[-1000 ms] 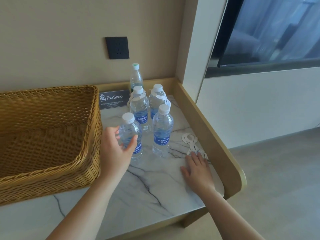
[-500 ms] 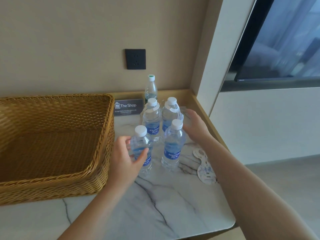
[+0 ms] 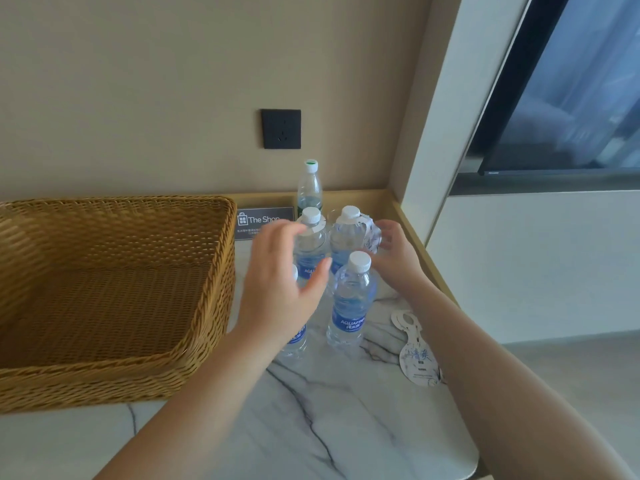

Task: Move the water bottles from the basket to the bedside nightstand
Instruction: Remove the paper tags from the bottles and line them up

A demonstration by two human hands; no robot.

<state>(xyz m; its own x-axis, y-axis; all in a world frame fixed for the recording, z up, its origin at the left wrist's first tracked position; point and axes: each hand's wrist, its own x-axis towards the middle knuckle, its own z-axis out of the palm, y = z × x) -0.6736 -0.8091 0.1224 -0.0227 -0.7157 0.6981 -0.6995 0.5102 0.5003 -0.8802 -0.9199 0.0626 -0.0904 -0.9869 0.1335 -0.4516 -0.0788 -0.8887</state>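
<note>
Several clear water bottles with white caps and blue labels stand together on the marble nightstand top (image 3: 329,420). The front right bottle (image 3: 349,306) stands free. My left hand (image 3: 280,285) hovers open in front of the back left bottle (image 3: 311,244) and hides most of the front left bottle (image 3: 297,341). My right hand (image 3: 396,261) curls its fingers and thumb around the white paper neck tag (image 3: 369,233) of the back right bottle (image 3: 346,237). The woven basket (image 3: 214,271) to the left holds nothing.
A green-capped bottle (image 3: 309,188) stands at the back by the wall, next to a dark "The Shop" sign (image 3: 258,221). Loose paper tags (image 3: 417,355) lie near the right edge. A raised wooden rim (image 3: 412,230) borders the top on the right. A socket (image 3: 280,128) is on the wall.
My left hand let go of the front left bottle and rose toward the back left one. My right hand moved from the table's right edge to the back right bottle's neck tag.
</note>
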